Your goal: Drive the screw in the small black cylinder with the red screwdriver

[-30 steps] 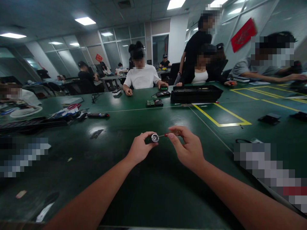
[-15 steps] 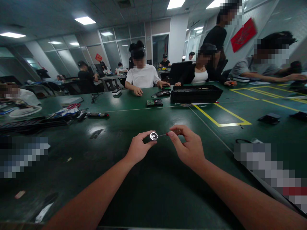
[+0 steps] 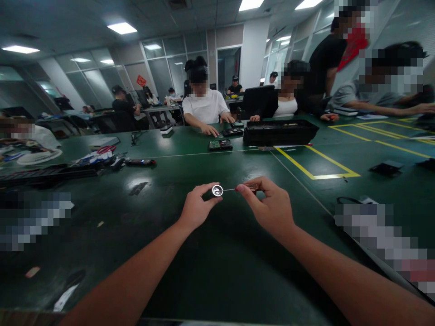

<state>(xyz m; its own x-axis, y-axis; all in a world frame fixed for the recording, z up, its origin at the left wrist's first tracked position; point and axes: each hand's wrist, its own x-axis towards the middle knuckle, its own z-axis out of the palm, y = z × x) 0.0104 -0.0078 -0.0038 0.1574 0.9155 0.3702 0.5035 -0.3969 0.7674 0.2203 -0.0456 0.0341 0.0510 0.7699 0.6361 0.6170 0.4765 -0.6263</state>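
A small round part with a bright silver ring (image 3: 217, 190) is pinched between the thumb and fingers of my left hand (image 3: 198, 204), held up above the green table (image 3: 190, 280). My right hand (image 3: 268, 199) is closed around a screwdriver (image 3: 252, 187) with a brownish, see-through handle and a red collar. Its thin shaft points left and reaches the right side of the ringed part. Whether the tip is inside the part or only against its edge, I cannot tell. What kind of part it is does not show clearly.
Across the table stand a long black box (image 3: 280, 132) and a green circuit board device (image 3: 220, 145). To the left lie a dark cylindrical tool (image 3: 140, 162) and red-handled scissors (image 3: 106, 150). Yellow tape (image 3: 336, 175) marks the right side. A person in white (image 3: 205, 108) sits opposite.
My hands stay nearly in place, with the screwdriver turned slightly so more of its handle shows. Opposite, the person in white has shifted their hands, and the standing person has moved right.
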